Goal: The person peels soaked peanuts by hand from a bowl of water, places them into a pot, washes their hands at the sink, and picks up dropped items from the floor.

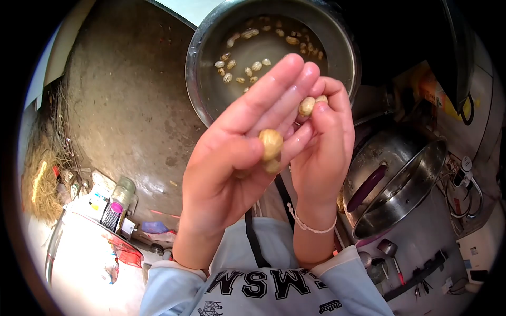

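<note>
My left hand point(213, 158) is closed around several unshelled peanuts point(271, 144), with the thumb pressed against one and the long fingers stretched forward. Close beside it, my right hand point(326, 145), which has a braided bracelet at the wrist, pinches another peanut point(307, 107) between thumb and fingers. Both hands look wet. They are raised over the near edge of a large metal basin point(195, 84). Water fills part of that basin, and many peanuts point(256, 66) lie scattered in it. My fingers hide some of its near side.
On the right lies a tilted steel pot point(406, 195) with a dark purple object point(367, 188) at it. A ladle point(387, 247) is below that. At the left are a glass jar point(124, 192), a red basket point(129, 255) and a straw bundle point(39, 179). Brown floor point(126, 105) spans the left.
</note>
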